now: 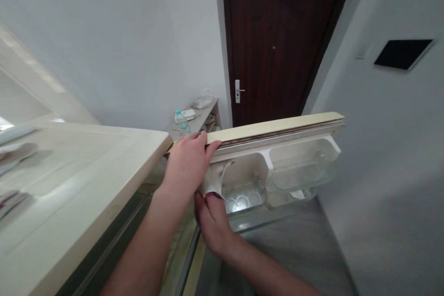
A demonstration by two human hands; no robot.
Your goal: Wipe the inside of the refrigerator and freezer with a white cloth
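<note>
An open refrigerator door (277,128) stands out from a cream refrigerator (104,166), its inner side facing me. My left hand (189,152) grips the door's top edge near the hinge side, the thumb lying along the edge. Below it, my right hand (215,224) presses a white cloth (213,178) against the door's inner side, its fingers partly hidden under the cloth. Beside the cloth is a clear door bin (244,196) with round marks in its bottom. Another clear bin (303,171) sits farther out along the door.
Behind the door, a low shelf (204,118) carries a clear bottle (182,122) with a teal cap and a plastic bag (203,101). A dark brown door (277,46) is in the far wall. Pale items lie on the refrigerator top at left.
</note>
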